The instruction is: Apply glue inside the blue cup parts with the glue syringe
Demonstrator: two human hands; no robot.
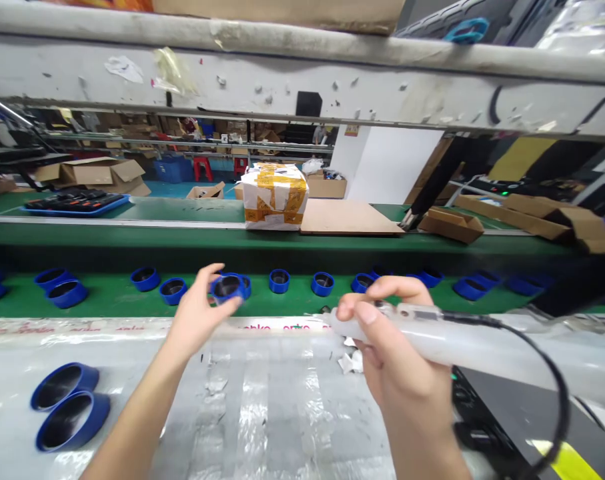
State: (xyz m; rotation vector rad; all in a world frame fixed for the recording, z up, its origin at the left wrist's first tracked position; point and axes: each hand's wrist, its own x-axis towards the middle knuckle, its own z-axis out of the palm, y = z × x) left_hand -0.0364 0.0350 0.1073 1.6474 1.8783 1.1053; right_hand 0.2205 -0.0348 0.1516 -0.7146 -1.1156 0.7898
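My left hand (201, 303) is at the near edge of the green belt, its thumb and fingers around a short blue cup-like ring (227, 287) with a dark inside. Another blue ring (246, 285) shows partly behind it. In my right hand (397, 347) is a long translucent white tube (487, 343), gripped near its narrow tip. A metal fitting (416, 312) with a black cable (537, 353) runs along the tube's top. Two more blue rings, one (65, 387) behind the other (73, 421), sit on the plastic-covered bench at the left.
Several blue rings (323, 284) stand spaced along the green belt (302, 303). Beyond it are a taped white box (275, 197), a flat board (349, 217) and a tray of black parts (77, 202). A dark device (512, 420) lies at the lower right. A beam (292, 73) crosses overhead.
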